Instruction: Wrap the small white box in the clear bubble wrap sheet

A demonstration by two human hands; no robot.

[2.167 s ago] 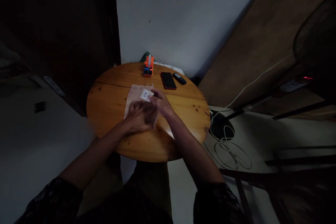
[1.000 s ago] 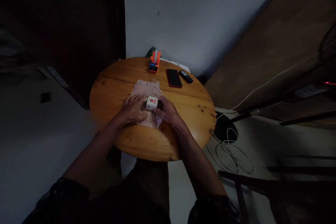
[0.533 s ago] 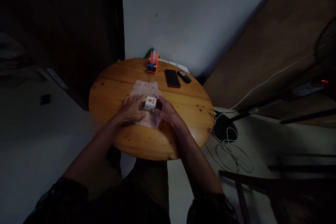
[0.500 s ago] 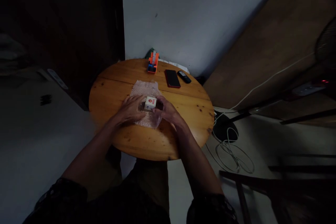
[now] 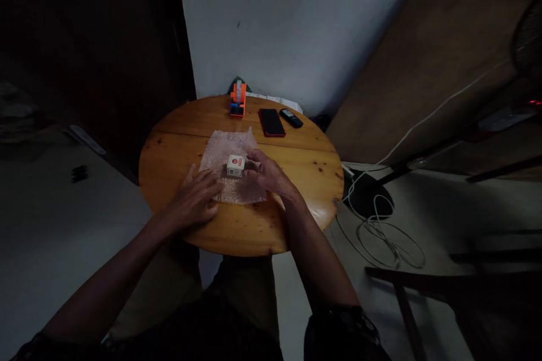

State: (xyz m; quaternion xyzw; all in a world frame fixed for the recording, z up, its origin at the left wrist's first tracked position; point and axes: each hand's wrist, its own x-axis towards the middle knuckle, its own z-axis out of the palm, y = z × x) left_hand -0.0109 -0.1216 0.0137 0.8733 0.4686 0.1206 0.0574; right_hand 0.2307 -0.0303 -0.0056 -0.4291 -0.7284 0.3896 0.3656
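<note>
A small white box with a red mark on top rests on a sheet of bubble wrap, which lies spread on the round wooden table. My left hand lies with its fingers stretched out over the sheet's left edge, apart from the box. To the right of the box is my right hand, its thumb and fingers apart and pointing at the box. Whether those fingertips touch the box is hard to tell; nothing is held in them.
Toward the back of the wooden table stands an orange tape dispenser. A dark phone with a red edge and a black remote-like handset lie right of it. A coiled white cable is on the floor at right.
My left hand has drawn back to the left, away from the box, and its fingers have flattened. The bubble wrap now lies flatter around the box. The whole view has shifted slightly.
</note>
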